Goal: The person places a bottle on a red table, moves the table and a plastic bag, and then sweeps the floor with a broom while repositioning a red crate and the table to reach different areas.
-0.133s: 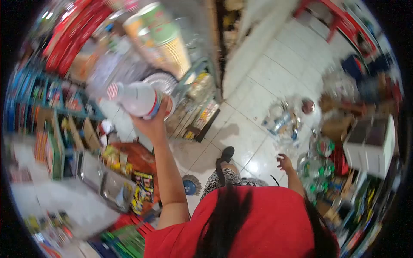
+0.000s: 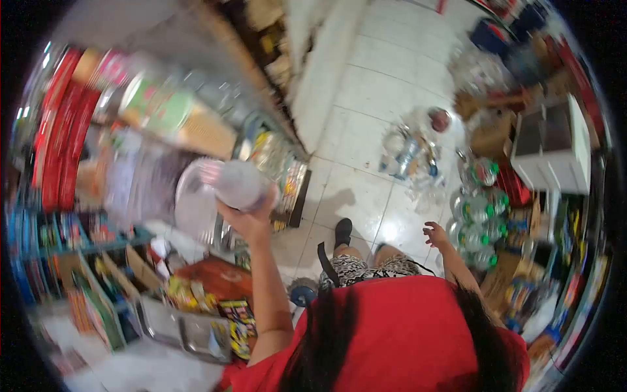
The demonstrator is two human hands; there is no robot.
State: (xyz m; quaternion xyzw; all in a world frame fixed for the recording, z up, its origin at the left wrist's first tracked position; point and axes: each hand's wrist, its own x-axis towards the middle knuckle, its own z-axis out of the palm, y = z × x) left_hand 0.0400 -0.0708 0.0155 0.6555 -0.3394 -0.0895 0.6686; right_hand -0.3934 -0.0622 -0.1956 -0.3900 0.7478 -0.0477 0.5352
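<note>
My left hand (image 2: 249, 222) is closed around a pale plastic bottle (image 2: 243, 183) with a pink-and-white striped cap. The bottle is raised in front of the shelf, its cap pointing left, and is slightly blurred. Right behind it are clear plastic round items (image 2: 194, 202), perhaps lids or plates, and a stack of paper cups (image 2: 179, 121). My right hand (image 2: 435, 235) hangs at my side with its fingers loosely apart and nothing in it. Nearest to that hand are clear plastic bottles (image 2: 473, 212) with green labels, standing on the floor.
A heap of plastic items (image 2: 411, 153) lies on the white tiled floor (image 2: 372, 85). To the right is a white drawer unit (image 2: 552, 150) among cardboard. On the left are blue racks (image 2: 55, 232), a metal tray (image 2: 183, 330) and snack packets (image 2: 189, 294).
The view has swung, so the shelf sits further left and lower. My left hand still grips the bottle, now turned more end-on. My right hand stays empty.
</note>
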